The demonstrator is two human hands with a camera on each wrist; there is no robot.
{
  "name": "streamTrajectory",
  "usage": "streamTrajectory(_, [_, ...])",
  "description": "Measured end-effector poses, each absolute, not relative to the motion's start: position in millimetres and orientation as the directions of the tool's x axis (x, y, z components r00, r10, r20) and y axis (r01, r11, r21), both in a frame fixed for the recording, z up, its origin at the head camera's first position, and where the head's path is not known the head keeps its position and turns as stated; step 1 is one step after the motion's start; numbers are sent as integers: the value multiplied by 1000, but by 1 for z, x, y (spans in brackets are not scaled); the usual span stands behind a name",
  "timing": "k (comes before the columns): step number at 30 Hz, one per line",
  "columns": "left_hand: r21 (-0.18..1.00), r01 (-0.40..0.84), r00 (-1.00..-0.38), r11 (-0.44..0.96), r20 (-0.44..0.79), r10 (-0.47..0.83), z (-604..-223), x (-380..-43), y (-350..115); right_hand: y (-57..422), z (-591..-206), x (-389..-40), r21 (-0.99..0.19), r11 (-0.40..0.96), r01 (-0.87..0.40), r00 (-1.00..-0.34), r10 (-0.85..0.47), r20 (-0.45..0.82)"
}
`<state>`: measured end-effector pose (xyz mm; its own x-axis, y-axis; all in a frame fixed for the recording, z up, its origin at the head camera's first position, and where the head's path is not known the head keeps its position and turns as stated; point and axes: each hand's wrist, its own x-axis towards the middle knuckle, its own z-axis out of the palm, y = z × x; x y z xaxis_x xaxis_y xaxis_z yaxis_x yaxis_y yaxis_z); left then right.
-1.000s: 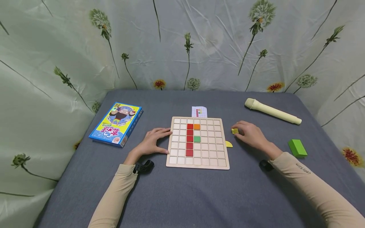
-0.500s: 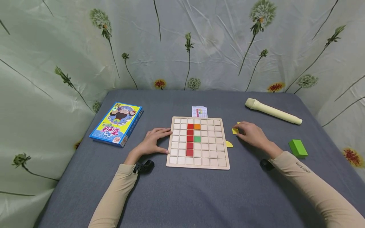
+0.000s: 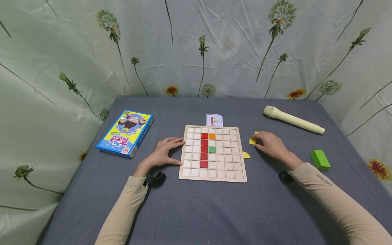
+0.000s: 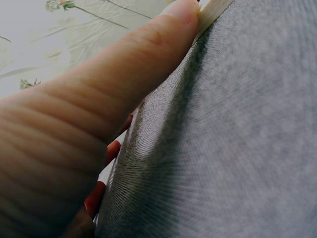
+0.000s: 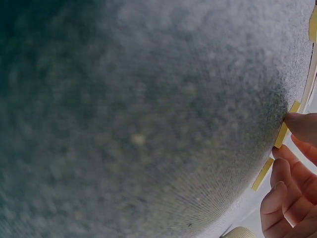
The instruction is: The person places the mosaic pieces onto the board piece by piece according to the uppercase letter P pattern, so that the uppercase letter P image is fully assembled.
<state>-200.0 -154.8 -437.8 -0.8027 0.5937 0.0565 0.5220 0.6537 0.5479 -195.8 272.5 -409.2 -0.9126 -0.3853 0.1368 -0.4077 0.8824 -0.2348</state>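
Observation:
A wooden grid board (image 3: 229,177) lies mid-table, with several red tiles (image 3: 204,149) in a column. An orange tile (image 3: 211,136) and a green tile (image 3: 212,149) sit to the right of that column. At the board's left edge rests my left hand (image 3: 162,151), thumb and fingertips touching it; the left wrist view shows the thumb (image 4: 158,42) against the wood. My right hand (image 3: 271,145), right of the board, pinches a yellow tile (image 3: 252,141), its edge tilted off the cloth in the right wrist view. Another yellow tile (image 5: 263,174) lies beside it, partly hidden by the fingers.
A yellow rounded piece (image 3: 246,155) touches the board's right edge. Behind the board lies a printed pattern card (image 3: 214,119). A blue-and-yellow box (image 3: 125,132) is at left, a cream toy microphone (image 3: 292,119) at back right, and a green block (image 3: 320,159) at right.
The fingers of my right hand have shifted slightly on the yellow tile, which now looks tilted, and a second yellow tile shows behind it. My left hand stays where it was.

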Motion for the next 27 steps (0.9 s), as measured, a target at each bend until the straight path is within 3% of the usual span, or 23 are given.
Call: streamTrajectory(27, [554,522,-800,649,56,597,-440,-202,-156,266,-405,-195,-241,875,-420,-904,-379,198])
